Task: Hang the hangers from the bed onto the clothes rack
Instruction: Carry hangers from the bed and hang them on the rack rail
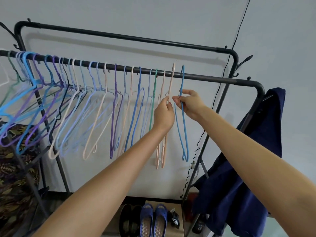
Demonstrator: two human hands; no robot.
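Both forearms raised, left hand (164, 113) pinching peach hanger (169, 93), right hand (190, 103) pinching blue hanger (183, 117), beside rack rail (213, 78)

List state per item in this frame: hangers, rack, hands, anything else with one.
blue hanger: hook over the front rail, pinched by right hand
peach hanger: hook at the rail, pinched by left hand
other hangers: hung in a row on the front rail
front rail: bare at its right end
navy garment: draped over the rack's right end
blue slippers: paired, under the rack

Soft even light; sharp centre, edges bowed.
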